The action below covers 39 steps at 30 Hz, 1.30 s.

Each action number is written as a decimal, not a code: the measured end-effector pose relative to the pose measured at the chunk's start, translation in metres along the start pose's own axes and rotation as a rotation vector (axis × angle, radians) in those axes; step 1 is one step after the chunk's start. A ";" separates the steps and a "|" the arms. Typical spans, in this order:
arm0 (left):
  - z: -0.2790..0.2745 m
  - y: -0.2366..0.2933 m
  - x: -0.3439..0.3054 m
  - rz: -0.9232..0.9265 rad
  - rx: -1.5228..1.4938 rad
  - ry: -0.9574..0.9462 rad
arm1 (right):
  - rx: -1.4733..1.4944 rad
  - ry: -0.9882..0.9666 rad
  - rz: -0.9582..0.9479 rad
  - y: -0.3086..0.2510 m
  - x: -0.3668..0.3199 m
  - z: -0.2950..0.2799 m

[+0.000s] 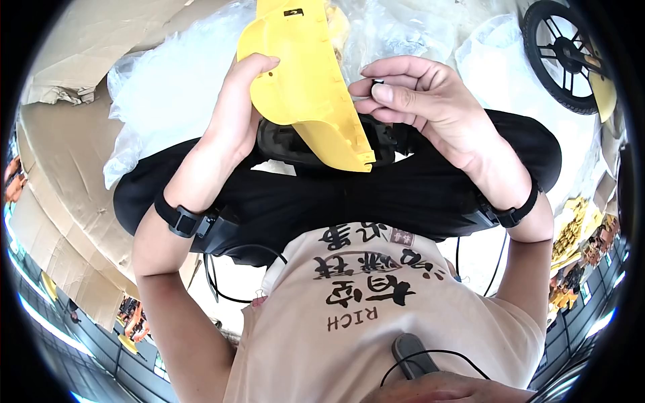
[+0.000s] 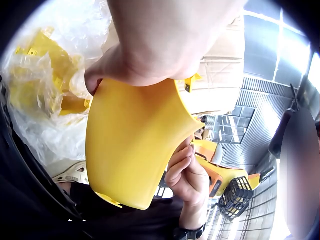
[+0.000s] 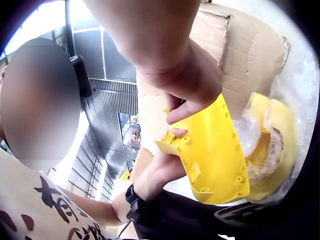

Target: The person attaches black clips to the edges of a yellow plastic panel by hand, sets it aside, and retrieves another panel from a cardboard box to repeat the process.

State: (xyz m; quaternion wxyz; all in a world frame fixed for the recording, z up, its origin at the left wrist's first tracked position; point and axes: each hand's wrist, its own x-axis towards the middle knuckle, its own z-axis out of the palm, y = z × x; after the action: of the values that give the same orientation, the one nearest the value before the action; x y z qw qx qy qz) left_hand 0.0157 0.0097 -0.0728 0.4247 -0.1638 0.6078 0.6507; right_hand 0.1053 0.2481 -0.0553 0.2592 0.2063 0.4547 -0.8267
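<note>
A curved yellow plastic panel hangs over the lap in the head view. My left hand grips its left edge, thumb on the near face and the other fingers hidden behind. Beside the panel's right edge, my right hand pinches a small black piece with a pale top between thumb and fingers. The right wrist view shows small holes and raised tabs along the panel, with the right hand over its upper edge. From the left wrist, the panel's smooth side faces the camera.
Under the panel, a black plastic part lies between the legs. Clear plastic wrap and cardboard cover the floor. A black spoked wheel lies at the upper right. More wrapped yellow parts sit beyond the panel.
</note>
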 end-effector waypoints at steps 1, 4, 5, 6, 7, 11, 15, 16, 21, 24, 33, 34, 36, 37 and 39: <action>0.000 0.001 -0.001 -0.001 -0.003 0.005 | 0.000 -0.023 0.024 0.000 0.000 -0.001; 0.000 0.002 -0.002 -0.056 -0.008 0.024 | -0.001 -0.015 0.048 0.003 0.001 -0.003; 0.000 0.001 -0.001 -0.083 -0.028 -0.011 | -0.005 -0.020 0.056 0.003 0.001 -0.003; -0.001 0.000 0.000 -0.109 -0.046 -0.039 | -0.035 -0.013 0.046 0.004 0.000 -0.003; -0.003 -0.004 0.002 -0.110 -0.048 -0.011 | -0.059 -0.020 0.037 0.006 0.001 -0.001; -0.003 -0.029 0.014 -0.142 -0.014 -0.063 | -0.257 0.071 0.062 0.004 -0.004 0.004; -0.002 -0.031 0.018 -0.077 -0.031 0.001 | -0.320 0.139 0.043 0.015 0.002 -0.010; -0.002 -0.031 0.022 -0.135 -0.058 0.024 | -0.318 0.181 0.064 0.016 0.004 -0.005; -0.007 -0.022 0.004 -0.120 -0.235 -0.074 | -0.324 0.095 0.071 0.012 0.002 -0.004; 0.004 -0.028 0.001 -0.030 -0.183 -0.010 | -0.335 0.078 0.063 0.009 -0.017 0.000; -0.005 -0.011 0.000 0.077 -0.048 -0.064 | -0.382 0.137 0.002 0.017 0.012 -0.005; -0.006 -0.014 0.003 0.001 -0.102 -0.146 | -0.383 0.101 -0.020 0.015 0.007 -0.007; -0.002 -0.016 0.004 -0.091 -0.123 -0.127 | -0.402 0.145 -0.015 0.001 0.000 0.015; -0.003 -0.022 0.010 -0.094 -0.110 -0.115 | -0.349 0.150 -0.019 -0.001 0.000 0.019; -0.004 -0.022 0.014 -0.098 -0.177 -0.108 | -0.260 0.113 -0.044 0.006 0.003 0.012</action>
State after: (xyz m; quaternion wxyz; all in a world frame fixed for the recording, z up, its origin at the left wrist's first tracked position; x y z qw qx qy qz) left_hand 0.0230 0.0086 -0.0980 0.4721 -0.1951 0.5155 0.6880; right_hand 0.1058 0.2347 -0.0548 0.2398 0.2071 0.5762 -0.7534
